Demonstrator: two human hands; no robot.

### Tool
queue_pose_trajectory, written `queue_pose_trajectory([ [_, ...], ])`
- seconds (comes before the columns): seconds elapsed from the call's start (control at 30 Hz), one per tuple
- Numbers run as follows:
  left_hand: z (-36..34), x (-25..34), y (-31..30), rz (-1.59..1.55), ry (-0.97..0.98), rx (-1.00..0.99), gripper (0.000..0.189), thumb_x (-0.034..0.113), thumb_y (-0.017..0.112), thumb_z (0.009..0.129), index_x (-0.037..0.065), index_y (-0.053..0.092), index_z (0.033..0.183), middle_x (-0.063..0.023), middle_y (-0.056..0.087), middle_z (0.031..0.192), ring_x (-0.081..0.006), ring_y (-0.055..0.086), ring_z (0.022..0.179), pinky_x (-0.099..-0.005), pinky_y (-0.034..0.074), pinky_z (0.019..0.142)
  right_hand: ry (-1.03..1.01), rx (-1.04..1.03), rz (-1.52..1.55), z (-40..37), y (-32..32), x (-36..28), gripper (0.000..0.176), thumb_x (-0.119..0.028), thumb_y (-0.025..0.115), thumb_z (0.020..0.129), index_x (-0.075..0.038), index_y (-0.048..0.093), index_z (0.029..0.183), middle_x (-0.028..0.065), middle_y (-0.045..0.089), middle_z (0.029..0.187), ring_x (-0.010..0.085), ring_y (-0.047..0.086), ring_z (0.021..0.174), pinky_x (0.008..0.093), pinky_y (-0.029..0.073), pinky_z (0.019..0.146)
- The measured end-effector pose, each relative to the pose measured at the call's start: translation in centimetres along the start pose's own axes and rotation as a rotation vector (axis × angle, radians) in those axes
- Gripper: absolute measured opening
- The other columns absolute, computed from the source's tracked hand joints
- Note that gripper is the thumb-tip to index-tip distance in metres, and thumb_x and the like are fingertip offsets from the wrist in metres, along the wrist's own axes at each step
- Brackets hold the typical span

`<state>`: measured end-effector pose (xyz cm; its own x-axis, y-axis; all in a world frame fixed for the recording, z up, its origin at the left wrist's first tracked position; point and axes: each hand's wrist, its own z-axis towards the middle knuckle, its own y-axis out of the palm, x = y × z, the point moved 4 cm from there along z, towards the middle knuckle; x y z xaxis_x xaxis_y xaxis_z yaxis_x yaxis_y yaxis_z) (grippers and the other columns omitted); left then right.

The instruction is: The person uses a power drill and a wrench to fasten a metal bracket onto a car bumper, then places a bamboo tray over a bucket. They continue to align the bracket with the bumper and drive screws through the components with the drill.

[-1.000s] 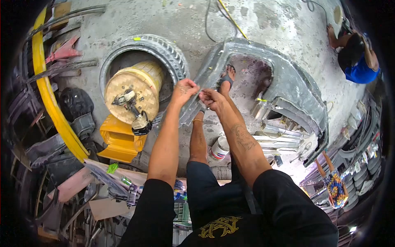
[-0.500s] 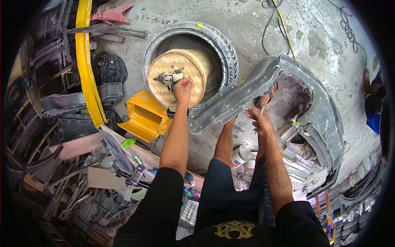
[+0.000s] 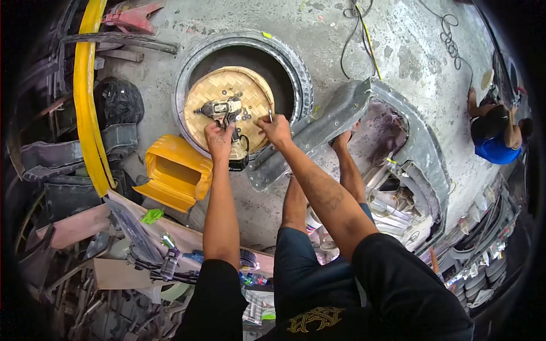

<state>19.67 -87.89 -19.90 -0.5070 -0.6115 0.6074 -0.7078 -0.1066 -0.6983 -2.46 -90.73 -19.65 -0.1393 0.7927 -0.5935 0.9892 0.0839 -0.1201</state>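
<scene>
Left hand closed round the handle of a cordless driver. The tool lies flat on its side, nose to the left of the view, its dark battery pack jutting out below the wrist. Right hand pinches a thin metal pin between thumb and fingertips. The pin stands upright above the knuckles; too small to tell whether it is a screw or a bit.

Driver rests on a round woven bamboo top, with several small dark bits scattered just beside the tool. The right hand hangs over the right edge of this top. The bamboo piece sits inside a tyre lying flat on the concrete floor.

Just right of the right hand, a grey bumper panel slants across the floor; its near end lies close to the battery pack. The person's foot stands behind the panel's edge.

Yellow moulded plastic part lies left of the left forearm. Long yellow strip curves down the left side among dark scrap panels. Cables trail over the floor at top. Another person in a blue shirt crouches at far right, well apart.
</scene>
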Motion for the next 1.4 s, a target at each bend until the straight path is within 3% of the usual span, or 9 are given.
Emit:
queue_pose_trajectory([
  [0.17,2.6,-6.2,4.3,0.066,-0.004,-0.109,0.091,0.029,0.088,0.065,-0.01,0.04,0.132,-0.0308,0.056,0.124,-0.0411,0.055,0.116,-0.0412,0.042,0.103,0.127,-0.078,-0.024,-6.4,-7.0,2.1,0.056,-0.055,0.062,0.091,0.001,0.074,0.09,0.0028,0.062,0.066,0.0089,0.053,0.056,0.0241,0.044,0.053],
  [0.23,1.1,-0.1,2.4,0.039,-0.136,-0.173,0.091,0.025,0.085,0.068,-0.012,0.035,0.134,-0.0332,0.053,0.129,-0.0432,0.053,0.119,-0.041,0.04,0.106,0.216,-0.041,0.178,-10.2,-12.0,2.6,0.062,-0.06,0.052,0.094,-0.002,0.073,0.104,-0.0002,0.059,0.074,0.0077,0.047,0.059,0.0217,0.039,0.054],
  [0.33,1.2,-1.5,2.2,0.098,-0.047,-0.087,0.086,0.024,0.08,0.075,-0.011,0.032,0.138,-0.0358,0.049,0.132,-0.0445,0.05,0.122,-0.0425,0.039,0.104,0.131,0.069,-0.027,-11.6,-19.7,4.2,0.033,-0.036,0.059,0.098,-0.011,0.07,0.117,0.0,0.064,0.081,0.0072,0.052,0.065,0.0237,0.044,0.054],
  [0.53,-0.9,5.7,-5.8,0.061,0.063,-0.016,0.045,0.025,0.075,0.084,-0.006,0.057,0.112,-0.0202,0.065,0.093,-0.0338,0.065,0.084,-0.0392,0.052,0.074,0.106,0.312,0.152,-7.5,-29.8,4.3,0.032,-0.027,0.067,0.094,-0.003,0.071,0.114,0.003,0.069,0.081,0.0095,0.06,0.067,0.0247,0.049,0.058],
  [0.6,-3.4,10.2,-6.9,-0.379,-0.478,-0.245,0.032,0.027,0.074,0.088,0.0,0.061,0.102,-0.0057,0.056,0.07,-0.0171,0.057,0.065,-0.031,0.046,0.056,0.09,0.402,0.001,-4.5,-31.4,4.7,0.032,-0.022,0.069,0.091,0.002,0.071,0.112,0.0042,0.069,0.079,0.0099,0.061,0.065,0.0238,0.05,0.058],
  [0.77,-7.0,19.5,-1.5,-0.325,-0.422,-0.553,0.034,0.029,0.076,0.087,0.006,0.059,0.105,0.003,0.049,0.065,-0.0071,0.046,0.055,-0.0242,0.04,0.049,0.001,0.405,-0.066,2.3,-32.1,7.9,0.028,-0.019,0.071,0.086,0.003,0.073,0.105,0.0083,0.069,0.076,0.014,0.066,0.066,0.0252,0.053,0.057],
  [0.9,-8.6,26.3,8.9,-0.283,-0.477,-0.831,0.028,0.027,0.077,0.087,0.01,0.057,0.096,0.0053,0.049,0.059,-0.0056,0.045,0.047,-0.023,0.038,0.043,0.272,0.312,0.155,4.1,-30.6,7.7,0.01,-0.006,0.069,0.082,0.002,0.07,0.087,0.0096,0.067,0.075,0.0185,0.066,0.06,0.0372,0.059,0.045],
  [1.23,-7.8,27.8,22.2,-0.144,-0.73,-1.206,0.027,0.029,0.071,0.091,0.004,0.062,0.092,0.0044,0.046,0.061,-0.0046,0.04,0.049,-0.022,0.03,0.042,0.356,0.173,0.978,2.6,-29.4,8.0,0.023,0.0,0.064,0.087,0.008,0.06,0.109,0.0119,0.067,0.094,0.0197,0.069,0.08,0.0329,0.062,0.062],
  [1.4,-6.0,29.3,23.0,0.032,-0.714,-1.286,0.029,0.033,0.063,0.097,0.004,0.061,0.101,0.0053,0.039,0.058,-0.0033,0.035,0.049,-0.0209,0.026,0.044,0.41,0.269,0.961,2.3,-28.6,8.0,0.025,0.0,0.064,0.09,0.009,0.06,0.113,0.0123,0.067,0.095,0.0177,0.068,0.077,0.03,0.062,0.06],
])
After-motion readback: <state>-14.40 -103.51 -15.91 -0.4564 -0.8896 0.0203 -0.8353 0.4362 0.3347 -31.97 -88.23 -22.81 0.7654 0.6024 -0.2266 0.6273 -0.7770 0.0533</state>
